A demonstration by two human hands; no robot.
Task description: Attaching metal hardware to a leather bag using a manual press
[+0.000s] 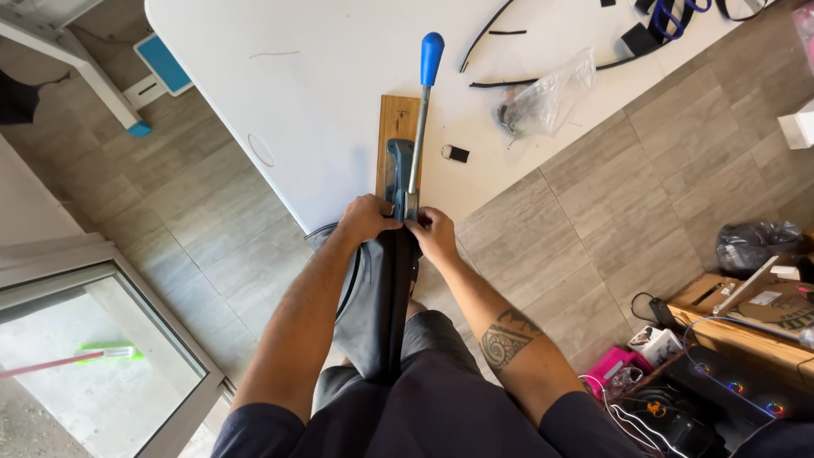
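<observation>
Press (405, 161) with blue-knobbed lever (431, 55), mounted on wooden board (392, 127), set at near edge of white bench (322, 93). Lever raised, tilted slightly right. Dark fabric piece (381, 297) fed into base of press, hanging down from bench edge toward lap. Left hand (366, 219) at left of press base, grip clenched on fabric edge. Right hand (432, 233) at right of press base, fingers pinching same fabric edge close against metal foot. Both hands nearly touching, 1 on each side of lever shaft. Exact contact between fabric and press die hidden by fingers.

Small black tab with ring (456, 153) on bench just right of board. Clear plastic bag (547, 97) with dark contents farther right. Black strips (492, 34) scattered toward far edge. Blue-handled scissors (674, 15) at top right. Cardboard box (746, 305) and pink container (612, 366) on tiled floor (593, 195) at right.
</observation>
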